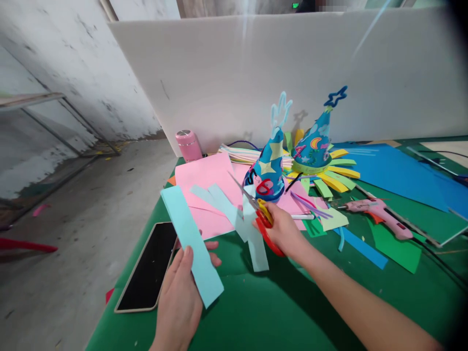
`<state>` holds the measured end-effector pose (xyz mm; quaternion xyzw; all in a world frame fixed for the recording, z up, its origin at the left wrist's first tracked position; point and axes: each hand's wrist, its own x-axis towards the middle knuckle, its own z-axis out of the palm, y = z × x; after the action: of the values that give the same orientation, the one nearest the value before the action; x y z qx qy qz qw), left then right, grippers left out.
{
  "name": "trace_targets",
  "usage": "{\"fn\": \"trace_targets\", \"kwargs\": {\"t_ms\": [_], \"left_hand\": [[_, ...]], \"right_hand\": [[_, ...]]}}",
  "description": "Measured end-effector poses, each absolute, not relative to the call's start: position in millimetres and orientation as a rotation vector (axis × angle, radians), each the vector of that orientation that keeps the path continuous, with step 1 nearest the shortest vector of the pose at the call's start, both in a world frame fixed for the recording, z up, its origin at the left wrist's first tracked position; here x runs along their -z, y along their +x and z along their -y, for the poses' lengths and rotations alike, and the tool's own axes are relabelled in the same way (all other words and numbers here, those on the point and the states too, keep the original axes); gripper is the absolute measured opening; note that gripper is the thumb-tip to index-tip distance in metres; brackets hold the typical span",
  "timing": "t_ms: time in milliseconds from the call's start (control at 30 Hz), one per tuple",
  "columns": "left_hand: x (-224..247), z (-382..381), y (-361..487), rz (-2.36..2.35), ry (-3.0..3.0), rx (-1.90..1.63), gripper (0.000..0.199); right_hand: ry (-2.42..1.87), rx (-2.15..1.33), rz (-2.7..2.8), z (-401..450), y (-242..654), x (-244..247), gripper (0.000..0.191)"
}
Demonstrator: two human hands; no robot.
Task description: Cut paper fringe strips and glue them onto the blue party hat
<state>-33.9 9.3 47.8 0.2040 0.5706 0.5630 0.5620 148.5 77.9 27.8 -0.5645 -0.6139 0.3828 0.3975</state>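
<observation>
A light-blue paper strip [192, 243] lies across the fingers of my left hand [183, 282], the thumb pressing on its face. My right hand [283, 229] is closed round the red and yellow handles of scissors [265, 222]. Their blades point up and left, over pale-blue strips [256, 248] on the table. Just beyond the scissors stands a blue cone hat [272, 165] with yellow stars and a light-blue pipe-cleaner top. Pink sheets [204, 180] lie under and beside the strips.
A phone [148, 268] rests at the left edge of the green table [234, 312]. At the back are a pink bottle [189, 146] and a second cone hat [314, 144]. To the right lie a pink glue gun [382, 214] with its cord and blue sheets [402, 170].
</observation>
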Motion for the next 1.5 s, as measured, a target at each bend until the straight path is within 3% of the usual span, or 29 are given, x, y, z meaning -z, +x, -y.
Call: {"fn": "trace_targets", "kwargs": {"t_ms": [300, 600, 700, 833, 1100, 1333, 1500], "left_hand": [[-57.9, -1.9, -24.4, -1.088, 0.352, -1.204, 0.026], [-52.0, -15.3, 7.6, -0.875, 0.282, -1.194, 0.021], [-49.1, -17.9, 25.7, -0.894, 0.223, -1.182, 0.018], [-47.9, -20.0, 44.9, -0.891, 0.231, -1.129, 0.016], [-37.1, -23.4, 50.2, -0.911, 0.280, -1.184, 0.016], [-23.9, -23.2, 44.4, -0.847, 0.264, -1.167, 0.023], [-24.6, -24.6, 45.4, -0.882, 0.260, -1.175, 0.013]], "right_hand": [[-1.430, -0.880, 1.739, -131.8, 116.4, -37.5, 0.032], [-1.332, -1.199, 1.590, -28.4, 145.6, -36.8, 0.023], [-1.328, -1.330, 1.435, -3.3, 151.1, -35.2, 0.031], [-1.360, -1.297, 1.331, 4.4, 155.4, -31.7, 0.043], [-1.190, -1.487, 1.154, -3.0, 163.2, -17.7, 0.044], [-1.207, -1.407, 1.094, -1.0, 158.1, -11.6, 0.031], [-1.317, -1.240, 1.116, 0.9, 151.6, -7.0, 0.025]]}}
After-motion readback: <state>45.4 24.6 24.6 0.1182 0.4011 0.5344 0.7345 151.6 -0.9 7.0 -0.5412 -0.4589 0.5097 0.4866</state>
